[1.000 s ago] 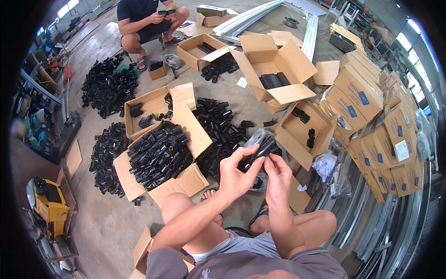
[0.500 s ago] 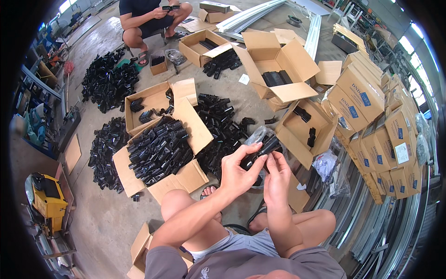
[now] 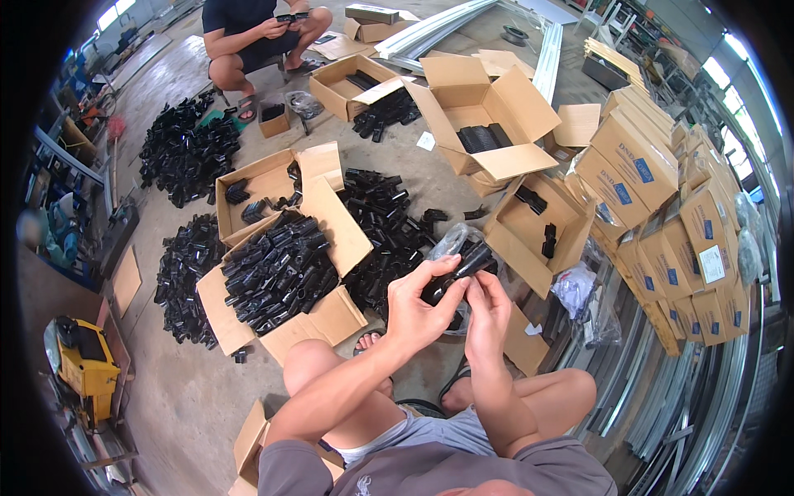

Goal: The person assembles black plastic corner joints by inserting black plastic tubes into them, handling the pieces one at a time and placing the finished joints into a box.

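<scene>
- Black, glossy and tube-like, a small part [image 3: 473, 261] sits just right of the frame's centre, between the person's two hands.
- Left hand [image 3: 418, 304]: thumb and fingers curled around the part, gripping it.
- Right hand [image 3: 488, 316]: thumb and fingertips pinched on the part's near end.
- Crumpled clear plastic bag [image 3: 454, 238]: just beyond the hands, partly hidden by them.
- Open brown cardboard box with spread flaps [image 3: 334, 317]: left of centre, heaped with black parts [image 3: 277, 269].
- Open brown cardboard box holding a few black pieces [image 3: 519, 239]: right of centre, near the right hand.
- Loose heap of black parts [image 3: 382, 217]: on the grey concrete floor [image 3: 186, 397], mid-frame.
- Squatting co-worker in dark clothes [image 3: 236, 41]: upper left, holding a black piece [image 3: 291, 17].
</scene>
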A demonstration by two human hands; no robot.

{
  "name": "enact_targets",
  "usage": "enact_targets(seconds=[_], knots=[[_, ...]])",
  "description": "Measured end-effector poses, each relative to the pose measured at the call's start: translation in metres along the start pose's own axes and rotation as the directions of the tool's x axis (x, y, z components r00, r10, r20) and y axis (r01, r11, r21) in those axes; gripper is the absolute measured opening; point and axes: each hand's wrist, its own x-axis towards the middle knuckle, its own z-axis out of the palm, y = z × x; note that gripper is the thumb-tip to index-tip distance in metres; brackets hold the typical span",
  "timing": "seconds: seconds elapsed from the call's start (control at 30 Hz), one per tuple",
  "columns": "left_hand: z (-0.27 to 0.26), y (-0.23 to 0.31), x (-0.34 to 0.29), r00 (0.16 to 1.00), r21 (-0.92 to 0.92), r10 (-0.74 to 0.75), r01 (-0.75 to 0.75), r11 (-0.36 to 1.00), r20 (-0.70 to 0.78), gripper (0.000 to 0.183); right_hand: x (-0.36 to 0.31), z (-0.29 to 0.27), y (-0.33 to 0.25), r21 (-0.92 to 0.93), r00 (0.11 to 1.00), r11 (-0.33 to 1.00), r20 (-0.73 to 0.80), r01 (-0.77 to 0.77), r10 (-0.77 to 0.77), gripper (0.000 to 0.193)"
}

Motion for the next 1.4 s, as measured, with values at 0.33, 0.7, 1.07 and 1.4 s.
enact_targets(seconds=[0.33, 0.7, 1.07, 1.4], knots=[[-0.001, 0.0, -0.001, 0.999, 0.042, 0.02, -0.022, 0.999, 0.04, 0.026, 0.002, 0.005, -0.004, 0.185, 0.996, 0.981, -0.044, -0.065, 0.075, 0.014], [-0.001, -0.004, -0.002, 0.999, 0.01, 0.03, -0.031, 0.999, 0.043, 0.025, -0.004, 0.002, -0.001, 0.044, 1.0, 0.999, -0.007, 0.02, -0.02, 0.017], [-0.001, -0.007, -0.002, 0.998, 0.01, 0.029, -0.029, 1.0, 0.048, 0.027, 0.003, 0.002, 0.008, 0.093, 0.999, 0.996, -0.035, -0.007, 0.011, 0.019], [0.0, -0.004, -0.001, 0.997, -0.022, -0.051, 0.053, 0.998, 0.055, 0.027, 0.001, 0.01, 0.0, 0.069, 0.998, 0.998, -0.055, -0.002, 0.006, 0.015]])
